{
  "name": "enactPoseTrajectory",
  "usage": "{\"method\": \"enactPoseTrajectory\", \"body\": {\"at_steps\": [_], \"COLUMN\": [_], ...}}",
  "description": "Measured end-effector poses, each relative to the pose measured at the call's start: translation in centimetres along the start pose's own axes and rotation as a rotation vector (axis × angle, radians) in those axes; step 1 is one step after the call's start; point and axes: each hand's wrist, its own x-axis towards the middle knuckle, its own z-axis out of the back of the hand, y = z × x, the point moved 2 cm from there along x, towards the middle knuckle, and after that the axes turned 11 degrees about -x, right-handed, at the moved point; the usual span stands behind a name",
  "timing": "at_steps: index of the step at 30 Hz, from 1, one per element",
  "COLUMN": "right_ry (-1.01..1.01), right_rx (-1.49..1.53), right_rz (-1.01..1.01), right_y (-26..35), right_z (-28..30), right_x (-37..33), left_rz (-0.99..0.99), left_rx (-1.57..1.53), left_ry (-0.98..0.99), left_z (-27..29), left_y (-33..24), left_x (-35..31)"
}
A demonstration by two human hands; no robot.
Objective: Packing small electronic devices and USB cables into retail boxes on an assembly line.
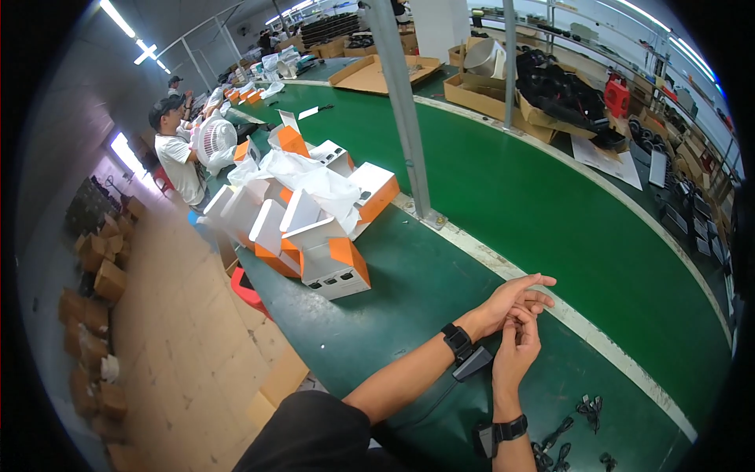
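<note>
Over the green table's (440, 267) right edge, my left hand (503, 305) is open, palm turned inward with its fingers stretched out. Just below it, my right hand (519, 346) has its fingers curled against the left hand's fingers; anything between them is hidden. Both wrists carry black straps (456, 342) with dark blocks on them. Small bundles of black cable (590, 411) lie beside my right forearm. Farther along the table stand several opened white-and-orange boxes (338, 271), flaps up, with a crumpled white plastic bag (311, 185) on top. Neither hand touches the boxes or cables.
A green conveyor belt (503, 189) runs along the right, past a grey metal post (401, 118). Beyond it are cardboard boxes with black parts (562, 94) and a red container (617, 96). At the far left, a person (179, 149) stands by a white fan (214, 140); cartons (110, 279) line the floor.
</note>
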Motion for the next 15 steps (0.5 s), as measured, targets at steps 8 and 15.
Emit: {"method": "enactPoseTrajectory", "body": {"at_steps": [8, 15], "right_ry": [0.008, 0.003], "right_rx": [-0.005, 0.006], "right_rz": [-0.011, 0.002], "right_y": [0.35, 0.58], "right_z": [-0.02, -0.12], "right_x": [-0.04, -0.04], "left_rz": [-0.003, 0.000], "left_rx": [0.005, 0.003], "left_ry": [-0.004, 0.005], "left_z": [-0.09, -0.07], "left_y": [-0.13, -0.21], "left_x": [-0.20, -0.31]}}
